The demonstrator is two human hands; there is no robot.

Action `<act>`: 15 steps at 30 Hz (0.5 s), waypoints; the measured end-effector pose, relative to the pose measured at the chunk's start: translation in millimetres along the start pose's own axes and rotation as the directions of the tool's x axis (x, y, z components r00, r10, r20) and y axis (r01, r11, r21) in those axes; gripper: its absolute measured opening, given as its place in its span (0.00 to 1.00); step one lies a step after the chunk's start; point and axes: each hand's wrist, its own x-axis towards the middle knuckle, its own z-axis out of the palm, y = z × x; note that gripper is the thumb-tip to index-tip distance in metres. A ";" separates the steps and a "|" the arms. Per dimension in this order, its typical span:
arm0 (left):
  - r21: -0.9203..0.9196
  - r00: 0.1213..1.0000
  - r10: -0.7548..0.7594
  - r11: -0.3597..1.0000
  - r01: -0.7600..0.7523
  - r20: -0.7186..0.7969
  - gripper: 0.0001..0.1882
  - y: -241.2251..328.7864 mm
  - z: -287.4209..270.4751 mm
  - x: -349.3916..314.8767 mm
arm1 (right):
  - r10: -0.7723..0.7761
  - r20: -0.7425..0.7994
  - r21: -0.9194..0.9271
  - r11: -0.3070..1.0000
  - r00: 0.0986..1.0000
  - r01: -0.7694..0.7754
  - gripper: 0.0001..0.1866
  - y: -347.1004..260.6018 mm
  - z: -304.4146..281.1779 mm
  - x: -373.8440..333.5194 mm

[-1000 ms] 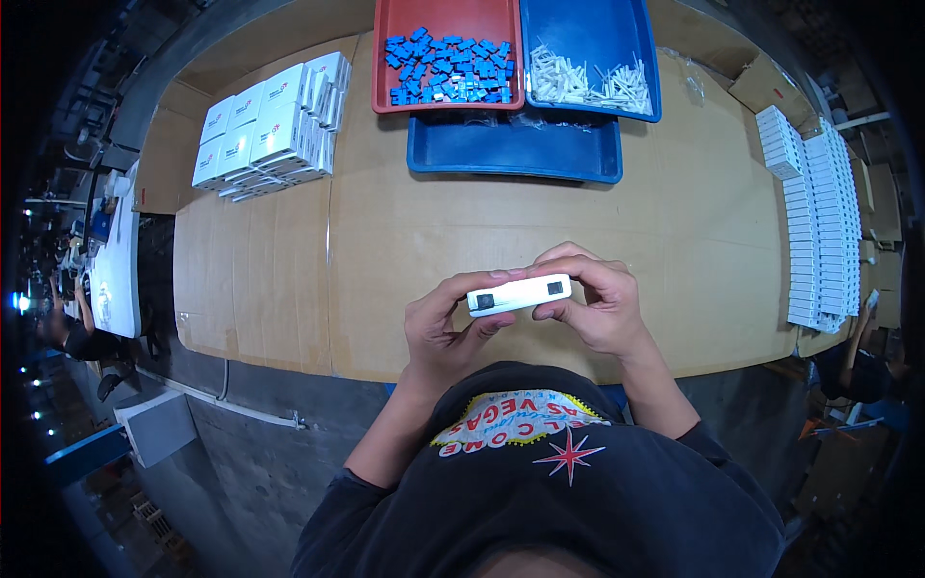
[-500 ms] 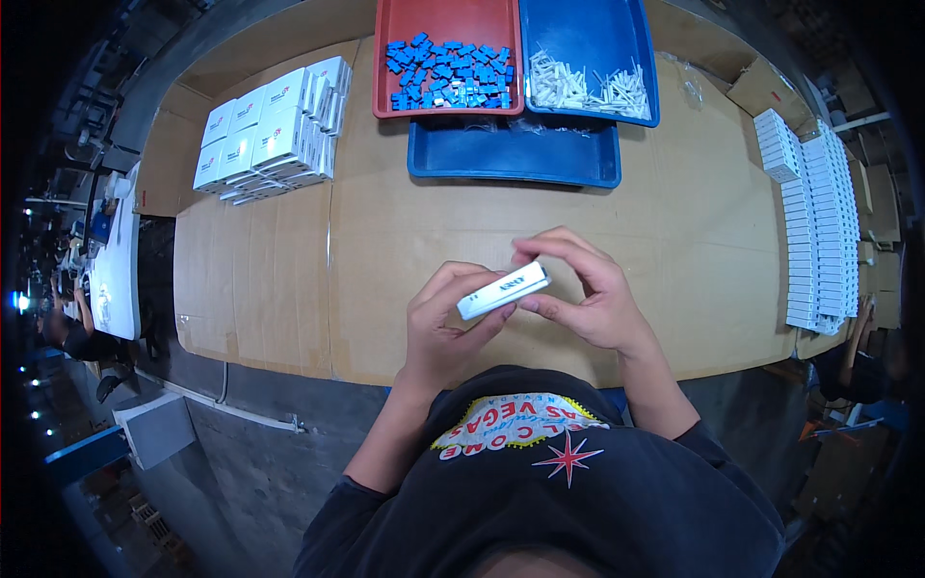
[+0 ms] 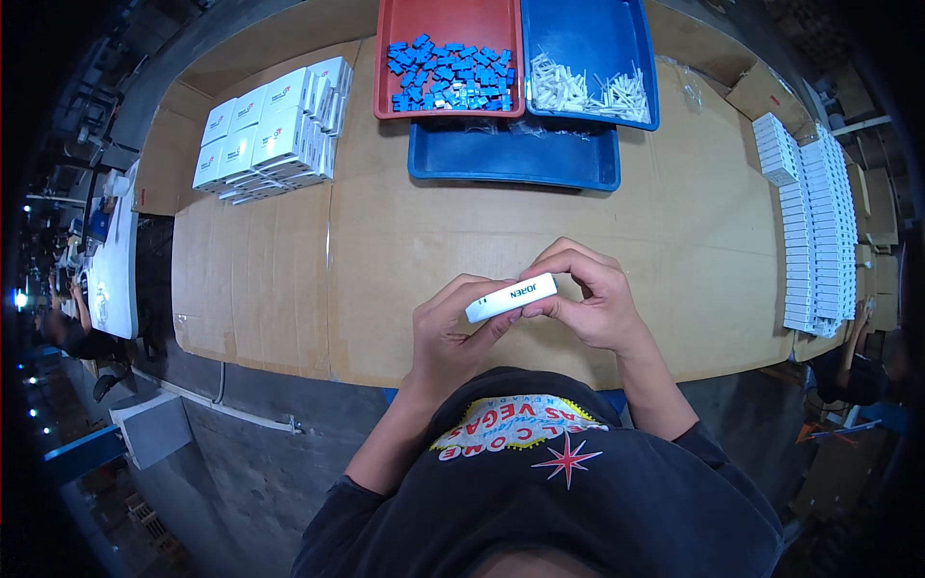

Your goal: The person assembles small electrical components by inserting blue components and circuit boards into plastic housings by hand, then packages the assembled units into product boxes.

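Observation:
Between my two hands is a small flat white box, held above the cardboard-covered table with a narrow printed side facing up. My left hand grips its left end, thumb on the near side and fingers behind. At the right end, my right hand pinches the box with thumb and forefinger. What lies inside the box, if anything, cannot be seen.
Stacked white boxes stand at the far left. Ahead are a red tray of blue parts, a blue tray of white sticks, and a lower blue tray. Tall rows of white boxes line the right edge.
My right hand's raised fingers have come down onto the right end of the box. The box has shifted slightly right and turned so its printed side faces up more fully.

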 end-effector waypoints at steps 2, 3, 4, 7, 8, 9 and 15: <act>0.007 1.000 -0.014 1.000 0.014 0.008 0.18 0.3 0.2 1.6 | 0.000 -0.022 0.005 1.000 1.000 0.000 0.17 3.3 1.0 -0.5; -0.059 0.998 -0.055 0.997 0.055 0.001 0.18 -1.3 1.6 3.9 | 0.030 -0.038 0.036 0.999 0.999 -0.029 0.17 7.3 0.8 -1.1; -0.124 0.995 -0.097 0.988 0.095 -0.003 0.18 -2.0 3.4 5.1 | 0.061 -0.052 0.068 0.996 0.997 -0.057 0.17 10.1 1.0 -1.5; -0.438 0.966 -0.242 0.881 0.181 -0.087 0.13 9.3 13.0 9.7 | 0.164 -0.141 0.389 0.916 0.976 -0.098 0.18 10.8 4.9 -2.8; -0.437 0.966 -0.242 0.881 0.181 -0.088 0.13 6.7 11.5 8.4 | 0.164 -0.141 0.390 0.916 0.976 -0.097 0.18 9.2 4.6 -2.2; -0.417 0.967 -0.245 0.887 0.196 -0.068 0.12 1.3 8.7 6.1 | 0.163 -0.121 0.383 0.918 0.979 -0.106 0.19 6.5 3.9 -1.2; -0.127 0.983 -0.178 0.977 0.170 -0.056 0.13 -1.7 2.2 2.7 | 0.182 -0.050 0.204 0.964 0.982 -0.168 0.19 13.8 -4.8 -7.2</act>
